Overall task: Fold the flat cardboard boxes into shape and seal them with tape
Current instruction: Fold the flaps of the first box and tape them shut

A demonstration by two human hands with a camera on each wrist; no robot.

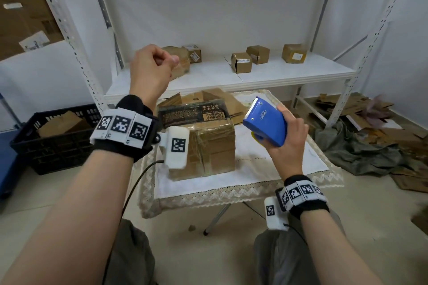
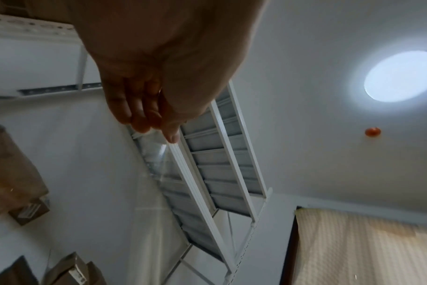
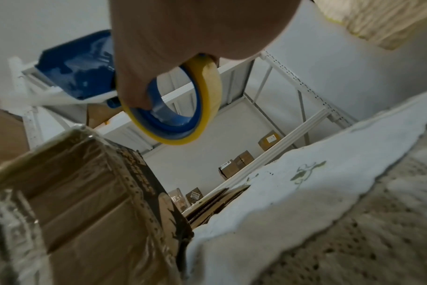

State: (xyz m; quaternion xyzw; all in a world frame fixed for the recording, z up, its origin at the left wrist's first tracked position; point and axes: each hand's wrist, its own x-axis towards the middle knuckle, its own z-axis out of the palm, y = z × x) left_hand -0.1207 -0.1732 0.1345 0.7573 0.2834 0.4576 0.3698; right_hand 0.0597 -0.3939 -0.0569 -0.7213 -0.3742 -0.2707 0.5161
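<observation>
A folded cardboard box [image 1: 208, 146] with a black printed top flap stands on the small table, its sides wrapped in clear tape; it also fills the lower left of the right wrist view [image 3: 85, 192]. My right hand [image 1: 287, 127] grips a blue tape dispenser [image 1: 266, 122] above the box's right edge, toothed blade pointing up and away. Its yellow tape roll [image 3: 205, 100] shows under my palm. My left hand [image 1: 171, 60] is raised above the box's far left and pinches the end of a clear tape strip [image 3: 37, 100] pulled from the dispenser. Flat cardboard pieces [image 1: 213, 96] lie behind the box.
The table's white lace cloth [image 1: 266, 169] has bare room right of the box. A black crate [image 1: 53, 143] holding cardboard sits on the floor at left. Several small boxes [image 1: 242, 62] stand on the white shelf behind. Scrap cardboard and cloth [image 1: 370, 136] litter the floor at right.
</observation>
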